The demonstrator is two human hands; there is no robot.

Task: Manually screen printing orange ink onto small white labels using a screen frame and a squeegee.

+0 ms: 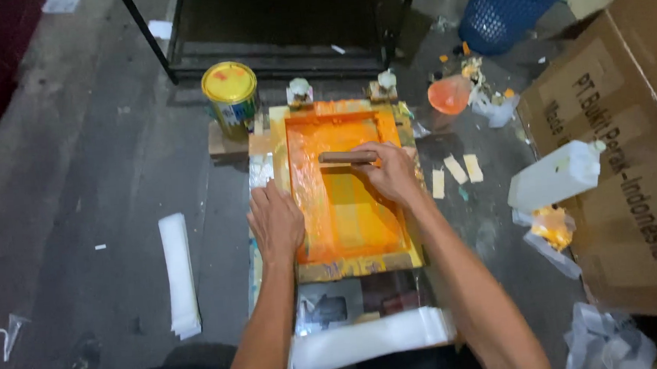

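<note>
- my right hand [392, 174] is clamped around the brown wooden squeegee [347, 157], upper centre of frame
- its long axis runs left-right across the orange-inked, wood-framed printing screen [352, 263], sticking out left of my fist
- left hand [275, 224] lies flat, fingers together, pressing the frame's left edge, nearer me

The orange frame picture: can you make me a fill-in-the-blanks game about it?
1. The right hand holds a wooden squeegee inside the frame covered in ______ ink.
2. The left hand presses flat on the frame's ______ edge.
3. The tin behind the frame has a ______ lid.
4. The basket at the top right is ______.

Missing words: orange; left; yellow; blue
</note>
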